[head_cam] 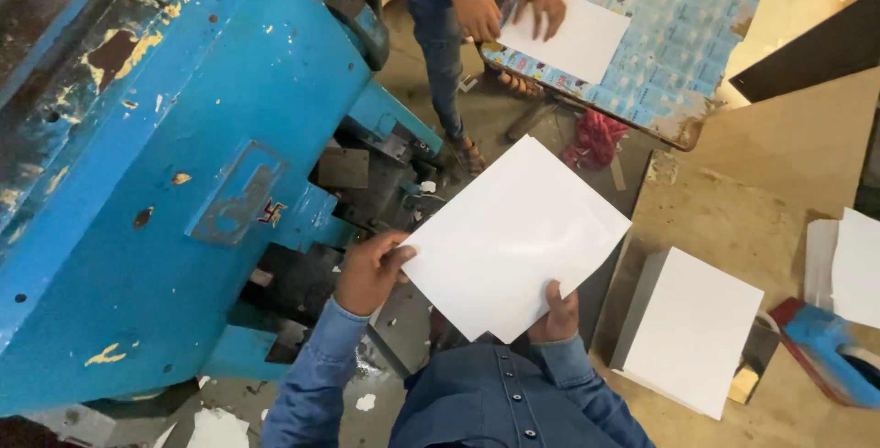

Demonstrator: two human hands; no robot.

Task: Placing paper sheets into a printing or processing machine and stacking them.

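Note:
I hold a few white paper sheets (513, 237) fanned out in front of my chest. My left hand (369, 271) grips their left edge, thumb on top, close to the dark opening of the blue machine (174, 164). My right hand (555, 312) pinches the bottom edge from below, thumb over the paper. Both arms are in blue denim sleeves.
A stack of white sheets (689, 329) stands at my right on a brown board. Another person's hands (509, 4) press a white sheet (568, 38) on a patterned blue table (678, 27) ahead. A red cloth (594, 138) lies on the floor. More white sheets (852, 269) are at far right.

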